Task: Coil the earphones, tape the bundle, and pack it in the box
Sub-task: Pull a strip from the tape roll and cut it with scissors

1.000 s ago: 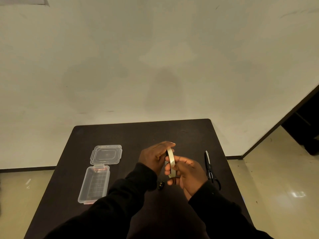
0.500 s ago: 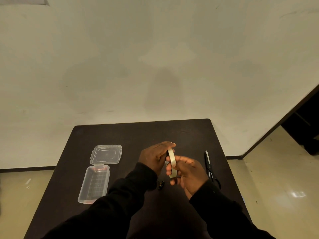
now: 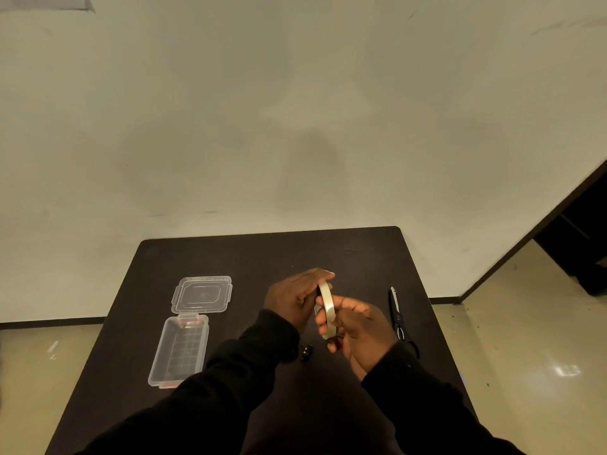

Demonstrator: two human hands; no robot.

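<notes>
Both hands meet above the middle of the dark table point(image 3: 256, 257). A pale roll of tape point(image 3: 327, 307) stands on edge between them. My right hand point(image 3: 358, 330) wraps its fingers around the roll. My left hand point(image 3: 292, 298) is closed against the roll's left side, and whether the coiled earphones are inside it is hidden. A small black earphone part point(image 3: 305, 352) with a gold tip pokes out below my left wrist. The clear plastic box point(image 3: 179, 351) lies open at the left, its hinged lid point(image 3: 202, 294) flat behind it.
Black scissors point(image 3: 399, 318) lie closed on the table to the right of my hands, blades pointing away from me. The table's right edge drops to a shiny floor point(image 3: 525, 339). A plain wall point(image 3: 295, 110) rises behind the table.
My right hand has shifted its fingers slightly on the tape roll. The box and scissors have stayed put.
</notes>
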